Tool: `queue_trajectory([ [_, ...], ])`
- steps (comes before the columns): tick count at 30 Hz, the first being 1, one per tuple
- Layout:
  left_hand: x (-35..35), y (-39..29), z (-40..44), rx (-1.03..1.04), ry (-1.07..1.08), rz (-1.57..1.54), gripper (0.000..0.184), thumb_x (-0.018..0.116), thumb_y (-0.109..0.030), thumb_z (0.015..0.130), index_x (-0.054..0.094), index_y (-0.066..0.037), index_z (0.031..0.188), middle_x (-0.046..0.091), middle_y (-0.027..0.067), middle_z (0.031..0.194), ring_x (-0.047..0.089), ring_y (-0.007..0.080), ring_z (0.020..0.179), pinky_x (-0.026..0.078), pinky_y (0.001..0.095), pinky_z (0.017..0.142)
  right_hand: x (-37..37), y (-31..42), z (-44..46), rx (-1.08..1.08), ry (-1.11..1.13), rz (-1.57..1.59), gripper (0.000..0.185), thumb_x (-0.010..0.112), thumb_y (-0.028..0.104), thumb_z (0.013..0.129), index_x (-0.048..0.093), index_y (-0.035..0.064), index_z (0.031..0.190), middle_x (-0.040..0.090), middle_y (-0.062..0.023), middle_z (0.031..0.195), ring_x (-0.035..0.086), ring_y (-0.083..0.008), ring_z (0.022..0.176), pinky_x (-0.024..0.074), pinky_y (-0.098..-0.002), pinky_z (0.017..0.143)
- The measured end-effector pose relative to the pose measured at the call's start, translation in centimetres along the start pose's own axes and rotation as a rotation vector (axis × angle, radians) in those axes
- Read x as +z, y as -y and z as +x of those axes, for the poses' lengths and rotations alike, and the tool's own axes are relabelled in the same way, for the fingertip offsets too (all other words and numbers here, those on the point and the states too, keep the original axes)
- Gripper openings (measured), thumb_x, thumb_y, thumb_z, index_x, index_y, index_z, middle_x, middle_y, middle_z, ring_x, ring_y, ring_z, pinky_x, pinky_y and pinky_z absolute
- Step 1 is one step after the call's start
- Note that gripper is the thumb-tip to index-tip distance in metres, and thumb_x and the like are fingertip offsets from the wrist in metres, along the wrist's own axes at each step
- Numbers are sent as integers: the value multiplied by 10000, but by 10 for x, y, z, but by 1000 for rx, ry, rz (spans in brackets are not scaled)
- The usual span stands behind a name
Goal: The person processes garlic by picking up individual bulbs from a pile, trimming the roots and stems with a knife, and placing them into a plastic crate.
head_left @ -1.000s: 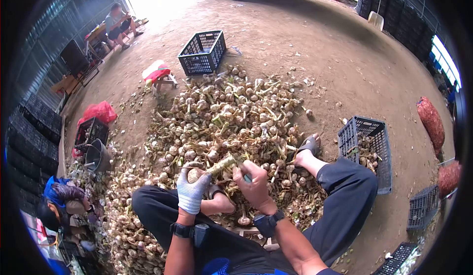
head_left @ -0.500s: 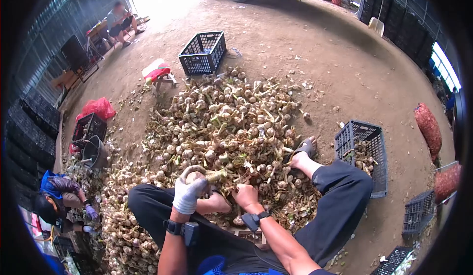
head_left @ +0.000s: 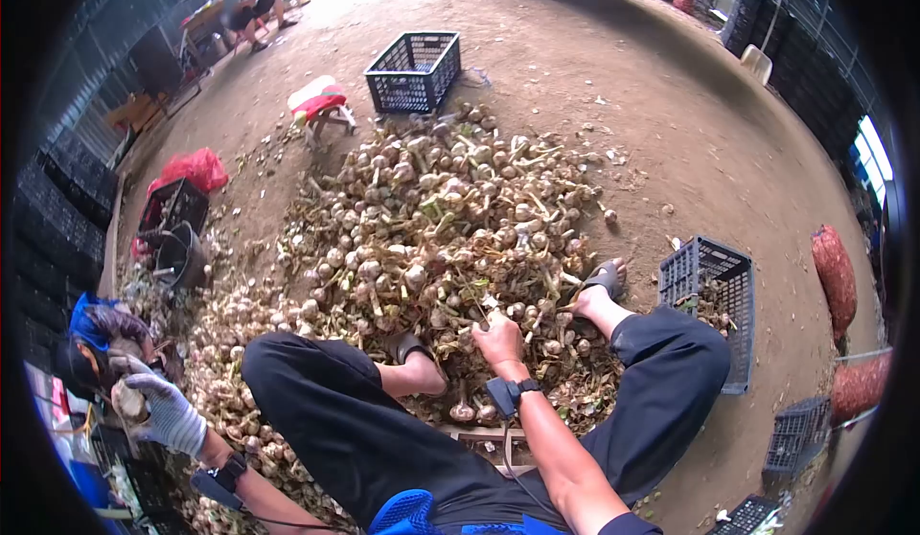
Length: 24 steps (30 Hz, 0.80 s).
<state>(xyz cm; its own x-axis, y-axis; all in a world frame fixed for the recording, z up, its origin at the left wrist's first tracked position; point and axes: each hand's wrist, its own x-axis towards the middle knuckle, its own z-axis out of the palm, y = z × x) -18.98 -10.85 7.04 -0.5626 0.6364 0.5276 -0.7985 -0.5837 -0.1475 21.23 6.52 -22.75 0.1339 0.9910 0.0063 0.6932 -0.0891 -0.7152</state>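
My left hand [head_left: 171,415], in a pale striped glove, is out at the far left, over the near part of the heap. Its fingers are curled around a garlic bulb [head_left: 127,401]. Bare and closed, my right hand [head_left: 500,341] is above the garlic pile [head_left: 436,219] between my legs. A thin strip shows by its fingers, too small to name. Near my foot, a single garlic bulb [head_left: 463,410] with a stem lies by a wooden frame [head_left: 484,433].
A black crate [head_left: 414,90] stands beyond the pile beside a small stool [head_left: 328,113]. To my right is a grey crate [head_left: 738,295] with garlic trimmings. A bucket [head_left: 180,257] stands at left; a co-worker [head_left: 96,343] is close to my left hand. Red sacks [head_left: 834,281] lie at right.
My left hand has swung from in front of my lap out to the far left with garlic in it. The right hand has moved slightly forward and right. The view has tilted down.
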Motion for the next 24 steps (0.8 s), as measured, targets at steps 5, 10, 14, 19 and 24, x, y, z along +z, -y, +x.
queue_trajectory([
  [5, -8, 47, -18, -110, -62, 71, 836, 708, -399, 858, 307, -97, 1526, 532, 34, 1195, 534, 172, 1040, 484, 378, 857, 39, 26, 6, -125, 180, -192, 245, 683, 280, 840, 647, 46, 901, 664, -174, 985, 661, -403, 879, 522, -508, 771],
  [10, -28, 113, -28, -423, -185, 322, 641, 647, -384, 950, 412, -58, 1449, 462, 14, 931, 454, 135, 776, 442, 320, 679, 71, 25, 14, -101, 236, -373, 158, 647, 114, 808, 667, 37, 944, 642, -172, 1045, 692, -389, 862, 568, -470, 764],
  [14, -57, 130, -39, -462, -267, 432, 571, 548, -402, 1009, 430, -47, 1441, 415, 23, 882, 430, 145, 737, 424, 312, 630, 85, 11, 18, -62, 286, -464, 150, 634, 94, 813, 678, 37, 945, 656, -170, 1058, 701, -379, 881, 573, -472, 766],
  [19, -68, 128, -44, -335, -430, 573, 579, 527, -467, 1000, 500, -60, 1411, 550, 78, 913, 513, 176, 697, 490, 333, 579, 99, 1, 27, -134, 344, -516, 121, 640, 97, 810, 694, 50, 908, 682, -174, 995, 703, -376, 867, 576, -463, 757],
  [24, -69, 127, -49, -322, -455, 703, 537, 540, -416, 984, 523, -38, 1364, 554, 80, 872, 539, 196, 679, 499, 334, 570, 84, -4, 25, -197, 329, -475, 110, 663, 149, 791, 669, 72, 871, 670, -177, 957, 685, -371, 849, 562, -467, 741],
])
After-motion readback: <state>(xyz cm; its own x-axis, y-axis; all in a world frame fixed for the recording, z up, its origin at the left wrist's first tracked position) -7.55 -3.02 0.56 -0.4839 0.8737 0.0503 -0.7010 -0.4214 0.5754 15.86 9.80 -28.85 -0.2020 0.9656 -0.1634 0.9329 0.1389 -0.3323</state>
